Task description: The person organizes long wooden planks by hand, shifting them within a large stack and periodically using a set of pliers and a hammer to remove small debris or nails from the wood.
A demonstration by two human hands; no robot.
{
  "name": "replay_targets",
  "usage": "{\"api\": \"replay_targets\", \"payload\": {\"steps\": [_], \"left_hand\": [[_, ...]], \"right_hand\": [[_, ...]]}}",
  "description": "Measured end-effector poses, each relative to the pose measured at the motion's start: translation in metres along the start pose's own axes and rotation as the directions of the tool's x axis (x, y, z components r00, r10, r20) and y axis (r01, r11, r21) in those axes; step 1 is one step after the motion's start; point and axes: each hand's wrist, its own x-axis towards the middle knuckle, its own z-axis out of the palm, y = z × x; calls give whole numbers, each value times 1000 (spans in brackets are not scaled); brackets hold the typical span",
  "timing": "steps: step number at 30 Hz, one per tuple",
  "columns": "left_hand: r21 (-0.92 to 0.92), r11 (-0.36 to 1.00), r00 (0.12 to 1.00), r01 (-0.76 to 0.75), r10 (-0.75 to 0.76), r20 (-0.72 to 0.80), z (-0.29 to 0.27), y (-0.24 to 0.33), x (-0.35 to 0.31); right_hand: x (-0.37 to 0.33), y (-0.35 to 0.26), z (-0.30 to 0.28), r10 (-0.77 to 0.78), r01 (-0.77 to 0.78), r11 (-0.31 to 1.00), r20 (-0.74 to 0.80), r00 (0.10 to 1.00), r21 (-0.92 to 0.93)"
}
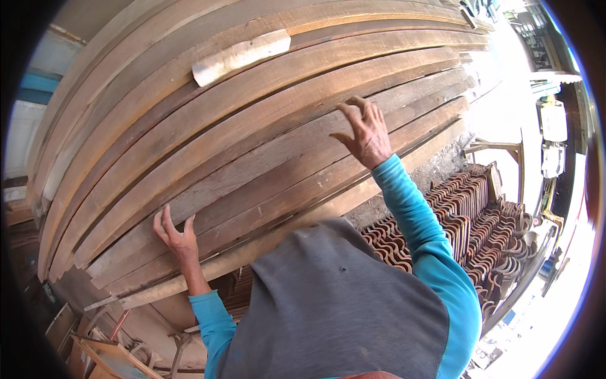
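Long wooden planks (pixel 208 142) lie side by side in front of me, running from lower left to upper right. My left hand (pixel 177 240) is over the left part of a weathered greyish plank (pixel 252 165), its fingers curved and spread apart. Farther right along the same planks, my right hand (pixel 367 134) is open, with thumb and fingers apart and nothing between them. Whether either hand touches the wood is hard to tell. Nearer my body lie a browner plank (pixel 284 175) and lighter boards at the front edge.
A pale, short wood piece (pixel 242 57) rests on the farther planks. Rows of curved, reddish-brown pieces (pixel 457 218) stand close together to my right. A wooden frame (pixel 113 357) leans at lower left. Bright light fills the right side.
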Motion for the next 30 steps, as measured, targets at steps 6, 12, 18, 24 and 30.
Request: {"api": "replay_targets", "payload": {"steps": [6,12,18,24,30], "left_hand": [[-98,995,996,12,-4,84,0,-7,4],[-137,989,996,59,-49,75,-8,7,8],[-143,984,994,107,-110,-8,3,18,9],[-132,982,989,138,-143,-32,-1,11,5],[-110,987,987,115,-126,-100,-12,6,38]], "right_hand": [[46,11,4,-29,30,999,-52,998,25],[114,-9,17,-196,199,980,-109,975,17],[155,-30,41,-351,346,935,-61,934,-74],[165,-31,52,-310,304,949,-66,948,-86],[155,-9,56,-245,217,967,-244,938,-137]]}}
